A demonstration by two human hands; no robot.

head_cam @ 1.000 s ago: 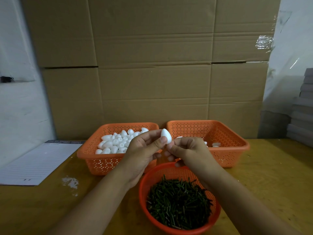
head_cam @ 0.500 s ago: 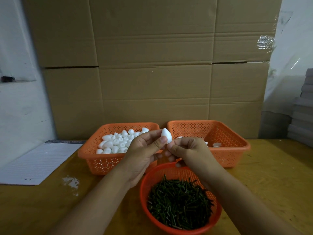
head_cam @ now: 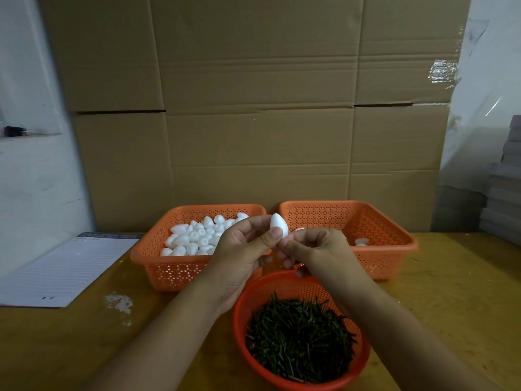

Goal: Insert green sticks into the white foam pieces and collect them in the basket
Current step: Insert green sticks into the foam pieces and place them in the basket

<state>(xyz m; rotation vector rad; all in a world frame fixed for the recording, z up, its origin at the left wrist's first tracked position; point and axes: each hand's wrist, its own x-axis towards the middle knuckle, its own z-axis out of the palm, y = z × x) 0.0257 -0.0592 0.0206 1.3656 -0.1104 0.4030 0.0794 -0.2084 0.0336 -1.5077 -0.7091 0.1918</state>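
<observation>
My left hand (head_cam: 242, 249) pinches a white egg-shaped foam piece (head_cam: 277, 222) between thumb and fingers, held up between the two square baskets. My right hand (head_cam: 318, 249) is closed right under the foam piece, fingertips touching its lower end; any stick in it is hidden. The left orange basket (head_cam: 158, 261) holds several loose white foam pieces (head_cam: 197, 235). The right orange basket (head_cam: 394, 249) holds a few white pieces (head_cam: 362, 241) at its bottom. A round orange bowl (head_cam: 239, 311) full of short green sticks (head_cam: 301, 334) sits in front of me, below my wrists.
A lined sheet of paper (head_cam: 64, 269) lies on the yellow table at the left, with a white smear (head_cam: 119, 303) beside it. Big cardboard boxes (head_cam: 259, 108) stand behind the baskets. Grey stacked boards (head_cam: 504, 193) rise at the right edge.
Almost nothing: both hands stay together at the foam piece, with only a slight shift of the fingers.
</observation>
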